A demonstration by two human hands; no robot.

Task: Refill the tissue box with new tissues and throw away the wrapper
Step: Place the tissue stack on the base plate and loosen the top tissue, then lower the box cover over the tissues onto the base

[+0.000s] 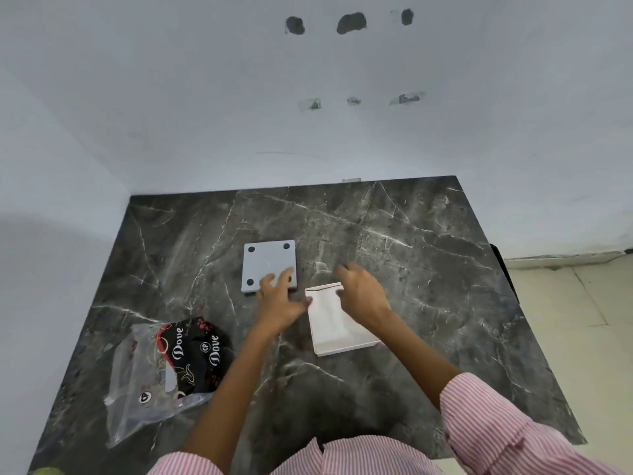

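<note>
A white tissue box [334,325] lies on the dark marble table [411,255], just right of centre. My right hand [361,291] is over the box's far end, fingers curled at its top edge; whether it grips the box I cannot tell. My left hand [279,298] is spread open to the left of the box, thumb near the box's far left corner, fingers over the near edge of a grey square panel [265,262] with black round feet at its corners. A clear and black "Dove" plastic wrapper [171,365] lies crumpled at the near left.
A pale wall rises behind and left of the table. Light floor tiles [575,320] show past the table's right edge. My striped pink sleeves [496,426] fill the near edge of the view.
</note>
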